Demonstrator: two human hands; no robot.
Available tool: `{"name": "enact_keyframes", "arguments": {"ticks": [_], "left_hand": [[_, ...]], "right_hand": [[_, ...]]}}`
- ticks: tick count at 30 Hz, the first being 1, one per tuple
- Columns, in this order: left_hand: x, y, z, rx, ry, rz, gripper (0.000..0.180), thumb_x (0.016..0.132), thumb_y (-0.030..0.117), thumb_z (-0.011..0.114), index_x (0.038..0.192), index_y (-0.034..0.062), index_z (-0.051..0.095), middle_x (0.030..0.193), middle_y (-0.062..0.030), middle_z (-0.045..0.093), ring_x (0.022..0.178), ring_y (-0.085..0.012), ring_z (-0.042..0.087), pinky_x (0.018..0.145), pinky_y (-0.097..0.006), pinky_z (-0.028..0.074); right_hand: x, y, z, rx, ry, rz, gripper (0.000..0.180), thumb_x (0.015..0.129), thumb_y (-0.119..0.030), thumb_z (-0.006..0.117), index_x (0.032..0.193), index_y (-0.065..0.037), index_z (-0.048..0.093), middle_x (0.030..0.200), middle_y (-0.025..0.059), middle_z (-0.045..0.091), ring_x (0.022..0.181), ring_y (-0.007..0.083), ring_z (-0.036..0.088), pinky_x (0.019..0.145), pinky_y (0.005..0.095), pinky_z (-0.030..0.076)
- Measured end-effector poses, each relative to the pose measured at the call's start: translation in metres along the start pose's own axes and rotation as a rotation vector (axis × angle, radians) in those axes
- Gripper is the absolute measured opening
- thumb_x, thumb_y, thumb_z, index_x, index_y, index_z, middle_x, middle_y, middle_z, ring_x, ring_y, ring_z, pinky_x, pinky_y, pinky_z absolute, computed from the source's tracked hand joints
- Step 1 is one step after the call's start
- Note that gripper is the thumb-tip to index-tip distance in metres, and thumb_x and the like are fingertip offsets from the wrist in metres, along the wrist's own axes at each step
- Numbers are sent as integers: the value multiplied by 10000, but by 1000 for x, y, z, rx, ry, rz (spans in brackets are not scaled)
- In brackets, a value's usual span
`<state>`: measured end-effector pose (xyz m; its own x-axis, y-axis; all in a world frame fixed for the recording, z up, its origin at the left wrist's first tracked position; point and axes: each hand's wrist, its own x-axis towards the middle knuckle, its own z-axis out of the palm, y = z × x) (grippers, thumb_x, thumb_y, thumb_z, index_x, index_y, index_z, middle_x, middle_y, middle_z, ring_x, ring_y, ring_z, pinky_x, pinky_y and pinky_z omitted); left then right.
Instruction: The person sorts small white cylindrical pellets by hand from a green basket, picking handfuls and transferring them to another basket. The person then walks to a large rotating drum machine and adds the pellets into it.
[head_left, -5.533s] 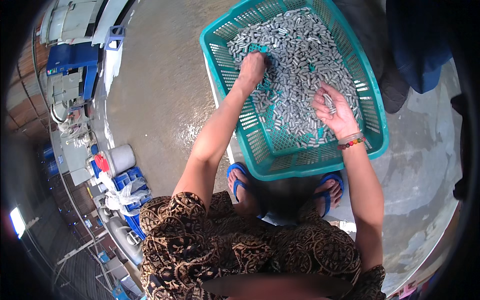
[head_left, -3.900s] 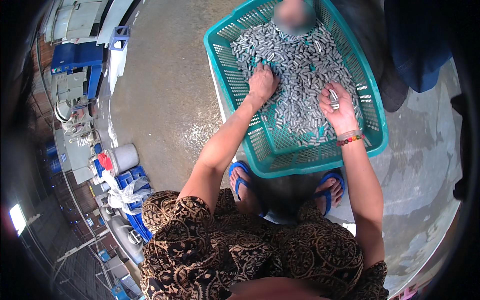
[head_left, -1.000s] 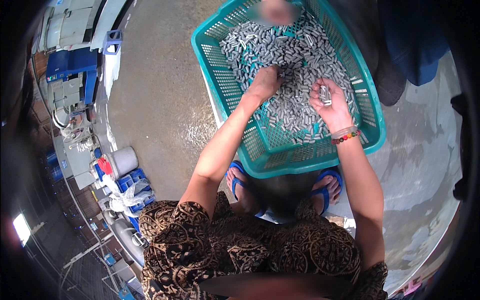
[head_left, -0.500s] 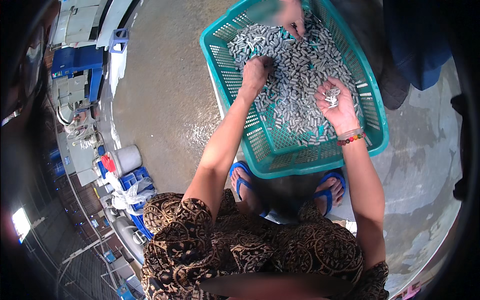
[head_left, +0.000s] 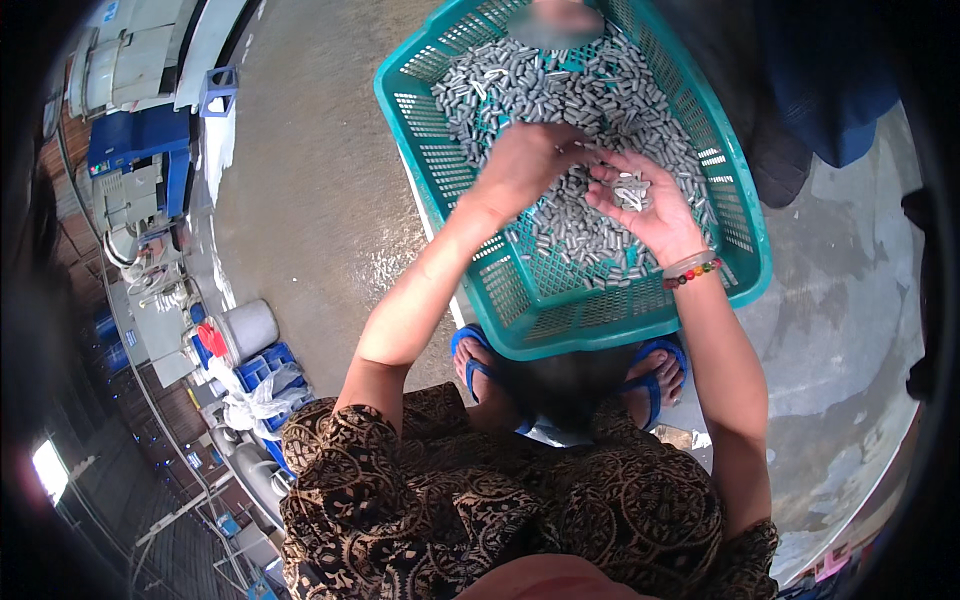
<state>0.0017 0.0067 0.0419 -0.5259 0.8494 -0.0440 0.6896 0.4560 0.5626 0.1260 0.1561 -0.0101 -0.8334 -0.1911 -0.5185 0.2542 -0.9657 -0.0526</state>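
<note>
A green plastic basket (head_left: 600, 340) holds a spread of small grey cylindrical pieces (head_left: 590, 240). Over its middle, my left hand (head_left: 525, 170) is closed with its fingertips pinched, close to the fingers of my other hand; what the pinch holds, if anything, is too small to make out. Palm up above the right part of the basket, my right hand (head_left: 660, 215) cups several small whitish pieces (head_left: 631, 191). A bead bracelet and a pale bangle circle my right wrist.
A blurred shape (head_left: 556, 22) covers the basket's far end. Another person's dark trouser leg (head_left: 850, 110) and shoe (head_left: 780, 170) stand right of it. My feet in blue flip-flops flank its near edge. At left are a grey bucket (head_left: 250, 328) and blue crates.
My left hand has lifted from the grey pieces and moved right, toward my right palm. My right hand has shifted slightly left. The other person's hand at the far end no longer shows clearly.
</note>
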Motion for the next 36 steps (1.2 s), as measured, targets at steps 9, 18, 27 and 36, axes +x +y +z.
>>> {"name": "enact_keyframes", "arguments": {"ticks": [9, 18, 27, 36], "left_hand": [[89, -92, 34, 393, 135, -96, 132, 783, 118, 568, 862, 51, 650, 942, -162, 619, 860, -341, 605, 730, -409, 505], [72, -82, 39, 566, -17, -236, 164, 750, 37, 514, 869, 70, 622, 965, -134, 600, 982, -318, 547, 776, -424, 488], [-5, -44, 23, 617, -42, -234, 151, 810, 197, 560, 866, 77, 633, 833, -98, 630, 829, -296, 600, 747, -382, 468], [3, 49, -9, -82, -177, -74, 223, 846, 232, 557, 948, 60, 654, 855, -168, 637, 794, -320, 617, 705, -379, 474]], "right_hand": [[7, -3, -21, 98, -72, 96, 225, 817, -199, 574, 667, -55, 490, 667, 64, 493, 517, 141, 438, 373, 217, 268], [12, -1, -22, 163, -16, 88, 239, 824, -198, 564, 646, -48, 511, 658, 76, 495, 508, 155, 441, 373, 220, 271], [11, -2, -25, 221, 98, 32, 196, 848, -209, 546, 721, -65, 503, 701, 71, 506, 607, 182, 454, 451, 232, 334], [-1, 4, -8, -57, 145, 58, 245, 845, -270, 541, 823, -26, 561, 752, 99, 567, 613, 187, 518, 505, 273, 426]]}}
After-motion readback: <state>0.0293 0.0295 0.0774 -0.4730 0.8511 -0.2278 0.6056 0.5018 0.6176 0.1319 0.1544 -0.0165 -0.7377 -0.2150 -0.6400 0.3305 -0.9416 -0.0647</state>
